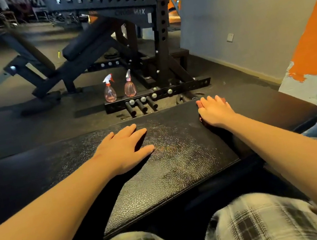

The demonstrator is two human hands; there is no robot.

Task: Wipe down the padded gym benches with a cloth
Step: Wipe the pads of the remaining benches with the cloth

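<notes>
While the fingers (134, 133) of the left hand (124, 147) lie straight and spread, released and grasping nothing, that palm rests flat on the middle of the black padded bench (173, 170). The right hand (214, 112) also has its fingers (211, 100) extended and together, flat on the pad at the bench's far edge, toward its right end. No cloth shows plainly. A dark sliver (202, 121) under the heel of the right palm may be it, but I cannot tell.

Between the two hands the grained vinyl glistens in a speckled patch, which looks like damp not yet taken up. To wipe well, I judge the right hand should press evenly through the whole palm and draw long overlapping strokes from the far edge back toward the near one, crossing that wet patch, while the left hand steadies the body and lifts clear as the stroke arrives. The edges and the seam at the pad's right end need a pass too.

Beyond the far edge, two pink spray bottles (109, 89) stand on the dark floor beside a black rack (161, 34).
</notes>
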